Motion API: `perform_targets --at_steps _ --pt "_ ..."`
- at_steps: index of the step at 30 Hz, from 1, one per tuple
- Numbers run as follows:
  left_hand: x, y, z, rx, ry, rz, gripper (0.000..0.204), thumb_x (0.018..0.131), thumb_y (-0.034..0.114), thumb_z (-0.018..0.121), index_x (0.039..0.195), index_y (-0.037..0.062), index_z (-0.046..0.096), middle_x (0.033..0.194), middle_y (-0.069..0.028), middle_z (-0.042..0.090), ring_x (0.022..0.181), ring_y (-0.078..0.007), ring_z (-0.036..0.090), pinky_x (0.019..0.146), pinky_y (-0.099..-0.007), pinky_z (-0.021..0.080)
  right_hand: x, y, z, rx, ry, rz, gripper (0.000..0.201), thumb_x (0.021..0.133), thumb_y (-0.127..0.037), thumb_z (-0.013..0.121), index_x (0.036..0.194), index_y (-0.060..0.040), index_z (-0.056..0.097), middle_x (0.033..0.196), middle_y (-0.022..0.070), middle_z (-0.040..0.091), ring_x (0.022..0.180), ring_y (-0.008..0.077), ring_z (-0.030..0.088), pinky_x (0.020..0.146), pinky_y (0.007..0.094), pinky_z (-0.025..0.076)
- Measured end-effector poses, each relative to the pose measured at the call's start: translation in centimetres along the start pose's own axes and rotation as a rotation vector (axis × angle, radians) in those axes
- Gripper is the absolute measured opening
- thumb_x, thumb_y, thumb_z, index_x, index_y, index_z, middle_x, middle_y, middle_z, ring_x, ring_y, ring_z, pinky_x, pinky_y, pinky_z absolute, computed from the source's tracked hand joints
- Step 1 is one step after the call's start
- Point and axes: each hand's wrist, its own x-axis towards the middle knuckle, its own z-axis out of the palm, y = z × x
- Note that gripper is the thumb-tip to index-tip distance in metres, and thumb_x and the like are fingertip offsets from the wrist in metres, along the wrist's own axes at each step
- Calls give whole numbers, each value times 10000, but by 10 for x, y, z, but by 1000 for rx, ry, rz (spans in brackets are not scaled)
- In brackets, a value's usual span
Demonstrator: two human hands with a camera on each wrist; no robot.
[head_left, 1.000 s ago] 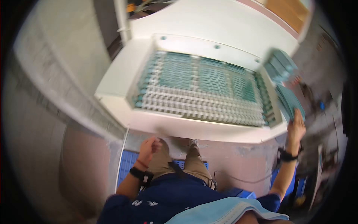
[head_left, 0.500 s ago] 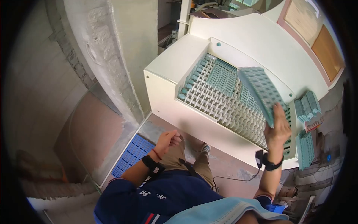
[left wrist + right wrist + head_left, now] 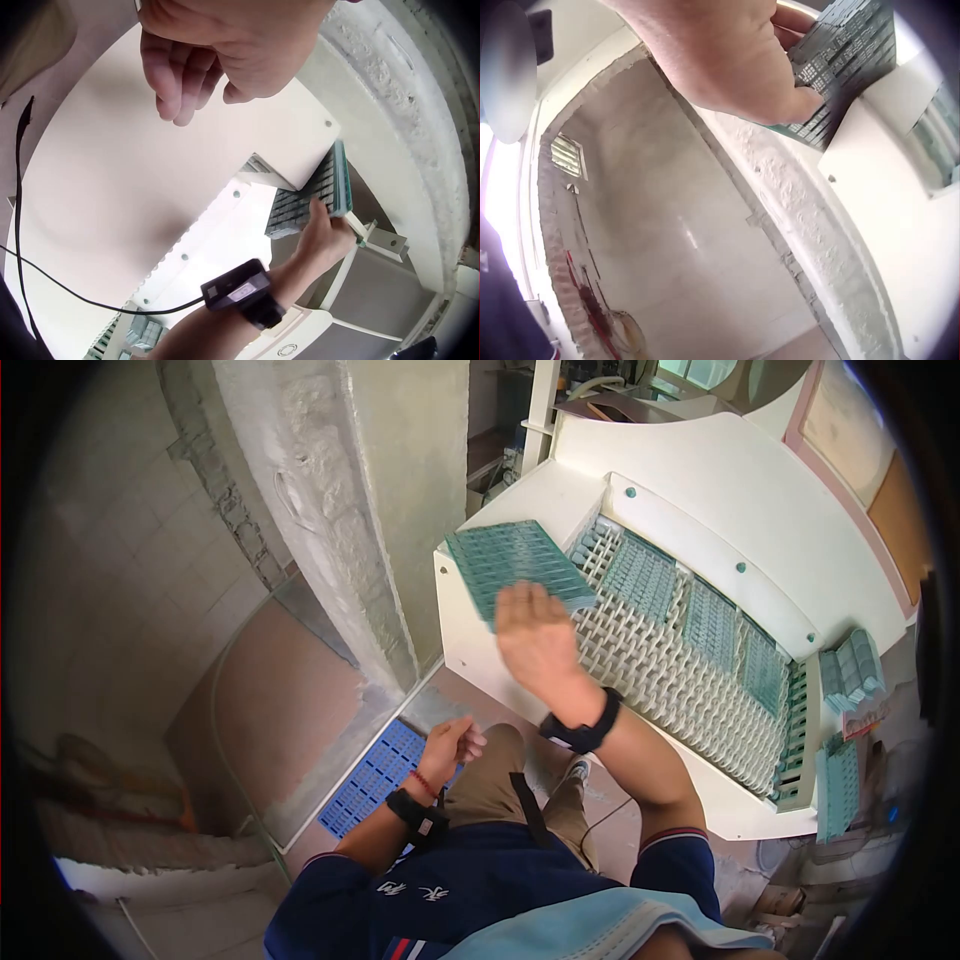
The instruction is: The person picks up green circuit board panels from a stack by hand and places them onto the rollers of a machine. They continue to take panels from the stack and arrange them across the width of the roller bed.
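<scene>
The right hand (image 3: 540,645) grips a green ribbed panel (image 3: 515,560) by its near edge, above the left end of the white machine (image 3: 505,645). In the right wrist view the thumb lies on the gridded face of the panel (image 3: 847,60). The left wrist view shows the panel (image 3: 311,195) tilted, pinched by the right hand (image 3: 322,244). The left hand (image 3: 450,752) hangs in front of the person's thigh with loosely curled fingers and nothing in it. Similar green panels (image 3: 640,575) lie in the machine's recess over rows of white rollers (image 3: 680,680).
More green pieces (image 3: 852,670) sit at the machine's right end, with another panel (image 3: 838,790) below them. A rough concrete pillar (image 3: 330,510) stands left of the machine. A blue slatted mat (image 3: 370,785) lies on the floor. A cable (image 3: 97,300) runs from the right wrist camera.
The right hand has carried the panel from the machine's right side, across the rollers, to its left end. The head view has turned left. The left hand still hangs low.
</scene>
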Motion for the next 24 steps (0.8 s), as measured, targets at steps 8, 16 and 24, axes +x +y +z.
perform_targets --at_steps 8,16,24 --pt "1 3 15 6 -13 11 251 891 250 479 809 32 574 667 -79 615 534 -144 572 469 -237 438 58 -35 47 81 -41 25 112 591 -115 562 652 -32 607 623 99 559 633 204 527 524 309 384" --pt "9 84 15 243 276 634 204 860 210 548 889 15 600 686 -41 598 543 -97 547 455 -215 422 41 4 10 346 18 219 282 660 -317 691 721 -52 615 688 61 595 674 225 556 567 338 441" --pt "30 196 48 1185 668 1234 404 814 305 581 1023 -39 553 887 -171 604 781 -303 595 615 -343 477 -11 52 19 681 -218 730 389 736 -377 647 753 11 620 677 151 618 611 289 607 563 363 474"
